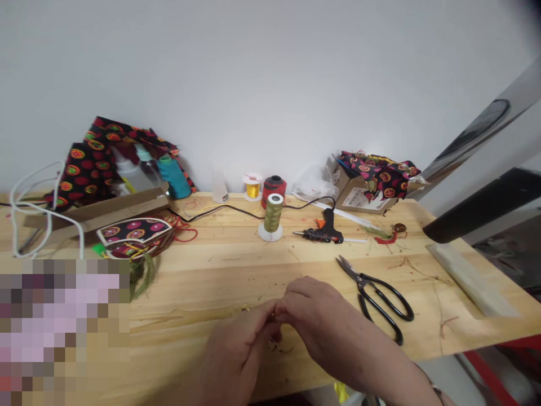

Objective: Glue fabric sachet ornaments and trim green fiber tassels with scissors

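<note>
Over the front part of the wooden table [181, 327], my left hand [247, 344] and my right hand [306, 310] meet at the fingertips. The fingers of both hands are pinched together; whatever lies between them is hidden. A small yellowish bit shows just behind my left hand. Dark scraps lie on the wood beneath my hands. To the right of my right hand rest black-handled scissors [372, 290], blades partly apart. An olive-green thread spool [274, 217] stands upright beyond my hands.
A black glue gun [323, 230] lies behind the scissors. Red spool [274, 189], yellow spool [252, 189] and a cardboard box [355, 194] with patterned cloth stand along the wall. At left are a patterned fabric piece [135, 231], a teal spool [174, 177] and white cable. A blurred patch covers the lower left.
</note>
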Demonstrator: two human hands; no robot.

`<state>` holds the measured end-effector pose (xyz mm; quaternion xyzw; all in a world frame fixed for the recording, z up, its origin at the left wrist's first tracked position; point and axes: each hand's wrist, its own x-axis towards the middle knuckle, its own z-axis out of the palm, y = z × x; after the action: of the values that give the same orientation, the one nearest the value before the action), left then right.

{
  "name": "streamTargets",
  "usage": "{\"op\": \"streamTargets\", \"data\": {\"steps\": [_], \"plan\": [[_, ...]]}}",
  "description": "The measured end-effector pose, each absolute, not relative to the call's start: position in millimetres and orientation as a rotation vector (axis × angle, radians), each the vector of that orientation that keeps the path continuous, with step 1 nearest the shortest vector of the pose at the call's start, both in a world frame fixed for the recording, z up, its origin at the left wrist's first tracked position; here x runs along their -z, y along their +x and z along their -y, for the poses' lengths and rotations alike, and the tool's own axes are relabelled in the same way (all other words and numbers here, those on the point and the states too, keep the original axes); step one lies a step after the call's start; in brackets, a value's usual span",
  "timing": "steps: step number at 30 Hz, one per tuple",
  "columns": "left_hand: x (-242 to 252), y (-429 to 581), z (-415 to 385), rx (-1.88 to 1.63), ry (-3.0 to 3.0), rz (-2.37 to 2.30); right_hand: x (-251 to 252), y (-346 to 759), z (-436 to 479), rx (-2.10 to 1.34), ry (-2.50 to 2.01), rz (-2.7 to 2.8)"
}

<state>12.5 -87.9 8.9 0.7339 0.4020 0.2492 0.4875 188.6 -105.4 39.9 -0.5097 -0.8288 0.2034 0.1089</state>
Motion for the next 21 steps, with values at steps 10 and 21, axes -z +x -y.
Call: {"op": "streamTargets", "data": {"steps": [10,21], "plan": [[2,14,85,-0.602,1.204,-1.15,-24,200,88,-0.41,-1.46,2.269],[-7,13,84,-0.689,0.741,-1.225,17,302,152,0.115,-2.312,1.949]]}}
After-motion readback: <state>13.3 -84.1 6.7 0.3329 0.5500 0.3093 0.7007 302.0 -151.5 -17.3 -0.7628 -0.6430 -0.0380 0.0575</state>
